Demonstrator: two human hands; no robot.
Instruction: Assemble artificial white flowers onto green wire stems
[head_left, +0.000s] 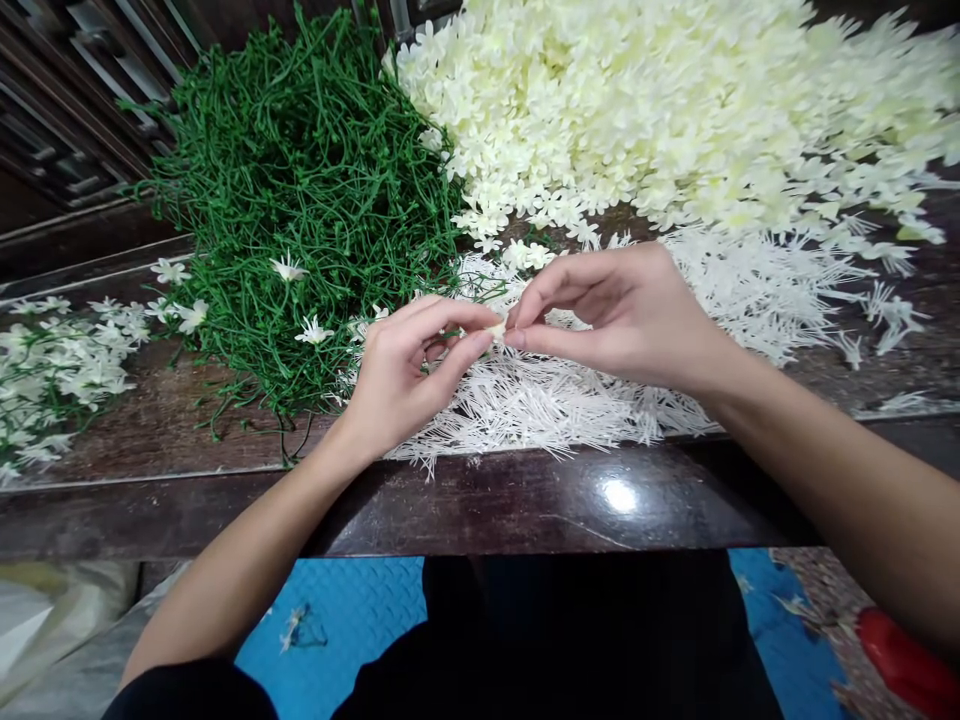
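My left hand and my right hand meet fingertip to fingertip over the white pile. Between their pinched thumbs and forefingers is a small pale artificial flower, mostly hidden by the fingers. Beneath them spreads a heap of thin white spiky stamens. Behind my left hand rises a tangled mound of green plastic stems, with a few white flowers lying on it. A big pile of cream-white petal pieces fills the back right.
At the far left lie white flowers on green stems. Everything rests on a dark wooden surface with a glossy raised front edge. Blue matting covers the floor below, and a red object shows at lower right.
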